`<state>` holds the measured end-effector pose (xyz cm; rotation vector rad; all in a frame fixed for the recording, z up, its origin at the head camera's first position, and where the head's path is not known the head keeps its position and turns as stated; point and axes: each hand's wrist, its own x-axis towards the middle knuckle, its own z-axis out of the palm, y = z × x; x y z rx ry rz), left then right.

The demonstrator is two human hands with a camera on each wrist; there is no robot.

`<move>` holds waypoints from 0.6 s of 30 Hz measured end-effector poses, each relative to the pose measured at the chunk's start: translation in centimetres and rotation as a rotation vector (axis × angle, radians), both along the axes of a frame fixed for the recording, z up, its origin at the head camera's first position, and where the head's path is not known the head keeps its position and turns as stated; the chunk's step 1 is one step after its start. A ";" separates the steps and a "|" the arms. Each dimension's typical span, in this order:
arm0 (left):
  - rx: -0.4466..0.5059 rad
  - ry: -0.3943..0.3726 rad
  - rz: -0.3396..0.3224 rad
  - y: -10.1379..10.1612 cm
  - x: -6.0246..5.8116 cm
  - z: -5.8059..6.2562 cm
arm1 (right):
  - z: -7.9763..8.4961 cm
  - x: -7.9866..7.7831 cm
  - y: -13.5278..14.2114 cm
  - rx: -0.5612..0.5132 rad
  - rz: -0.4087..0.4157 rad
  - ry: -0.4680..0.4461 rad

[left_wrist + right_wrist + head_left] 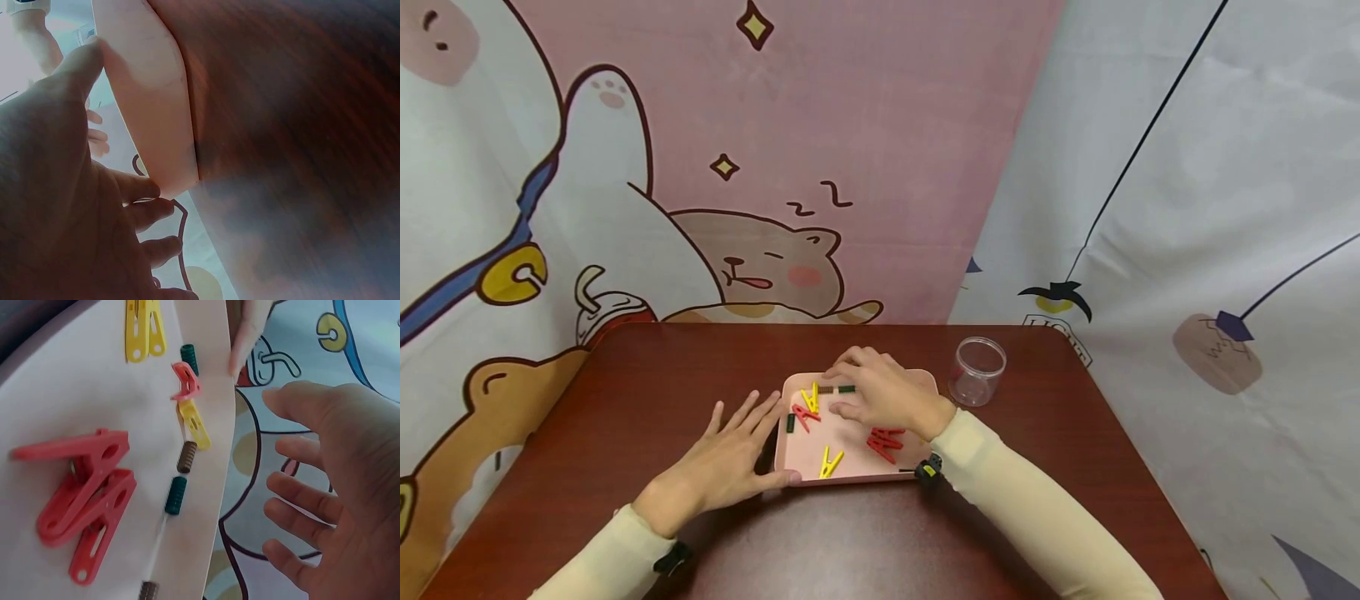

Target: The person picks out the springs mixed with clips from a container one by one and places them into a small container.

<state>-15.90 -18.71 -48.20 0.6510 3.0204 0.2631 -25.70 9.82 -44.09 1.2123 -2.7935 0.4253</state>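
A pink tray (842,446) holds red clothespins (885,443), yellow clothespins (831,463) and small ribbed cylinders in dark green (846,389) and brown (825,390). At its left side my left hand (722,462) has its fingers spread, the thumb touching the near left corner; in the left wrist view fingertips (147,187) also meet the tray's outer wall. Over the far half of the tray hovers my right hand (887,392), fingers slightly bent. Nothing shows in its grasp in the right wrist view, where two red clothespins (94,500) lie overlapped. It hides part of the tray.
A clear, lidless jar (976,383) stands just right of the tray on the dark red-brown table (850,542). Cartoon-printed cloth (880,125) hangs behind and beside the table. Dark straps (928,469) with small devices are on both wrists.
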 end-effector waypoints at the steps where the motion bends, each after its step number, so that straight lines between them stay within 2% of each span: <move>1: -0.001 0.002 -0.002 0.0 0.0 0.0 | 0.0 0.0 -0.3 0.005 0.012 -0.002; 12: 0.002 0.010 -0.009 -0.1 0.1 -0.1 | -0.7 -0.3 -3.4 0.103 0.087 -0.005; 18: 0.000 0.007 -0.012 -0.1 0.2 0.1 | -1.5 -0.4 -4.7 0.162 0.094 -0.034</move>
